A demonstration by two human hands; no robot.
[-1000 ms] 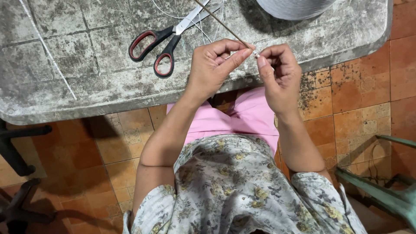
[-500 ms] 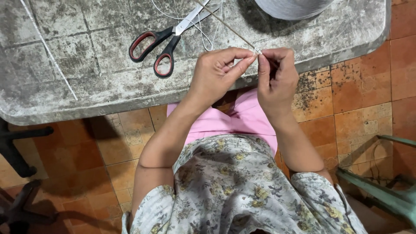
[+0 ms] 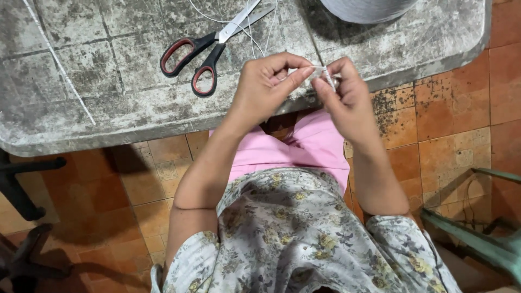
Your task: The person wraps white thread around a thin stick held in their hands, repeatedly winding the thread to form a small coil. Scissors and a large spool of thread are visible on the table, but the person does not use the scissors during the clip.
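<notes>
My left hand (image 3: pixel 268 87) and my right hand (image 3: pixel 347 100) meet over the near edge of a worn grey table (image 3: pixel 108 114). Both pinch a thin white thread (image 3: pixel 320 70) between thumb and fingers; a short white end sticks down from my right fingertips. A thin stick (image 3: pixel 310 40) runs from my fingers up across the table. More white thread (image 3: pixel 251 32) trails away toward the table's far side. Red-and-black handled scissors (image 3: pixel 209 46) lie shut on the table just left of my left hand.
A large grey spool (image 3: pixel 369 8) stands at the table's far edge. A thin white stick (image 3: pixel 57 59) lies on the left part of the table. Orange floor tiles (image 3: pixel 450 108) lie below, with a green frame (image 3: pixel 477 244) at right and a dark chair base (image 3: pixel 21 190) at left.
My hands have drawn closer together, fingertips now touching around the thread. The long thin stick slanting up from my fingers a second ago now stands steeper and looks shorter.
</notes>
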